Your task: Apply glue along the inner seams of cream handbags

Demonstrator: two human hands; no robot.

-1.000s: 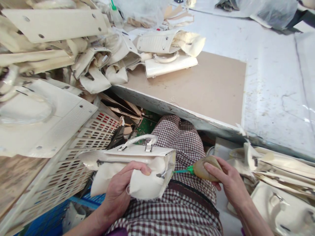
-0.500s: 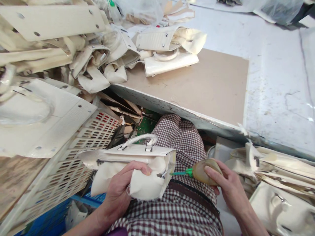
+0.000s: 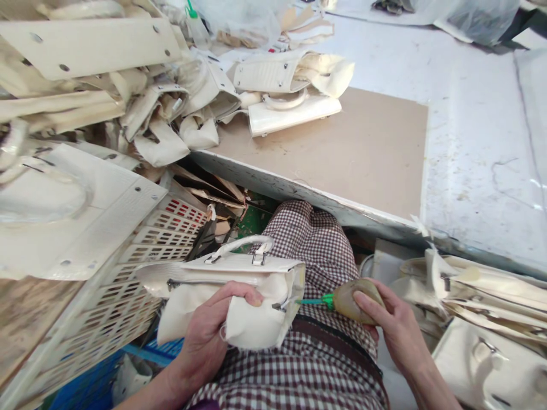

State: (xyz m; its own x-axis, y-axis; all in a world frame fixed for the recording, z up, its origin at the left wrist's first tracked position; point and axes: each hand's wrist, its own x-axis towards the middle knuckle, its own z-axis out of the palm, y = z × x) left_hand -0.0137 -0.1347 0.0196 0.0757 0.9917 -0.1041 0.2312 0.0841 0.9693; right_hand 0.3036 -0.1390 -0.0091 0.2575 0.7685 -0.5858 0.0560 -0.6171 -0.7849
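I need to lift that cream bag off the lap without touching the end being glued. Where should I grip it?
Take the cream bag by its arched top handle, coming from above. The handle stands clear of the body, away from the left hand and the glue bottle nozzle at its right end.

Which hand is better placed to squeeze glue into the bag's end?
Right. The right hand grips the bottle, its green nozzle at the bag edge; the left hand is holding the bag.
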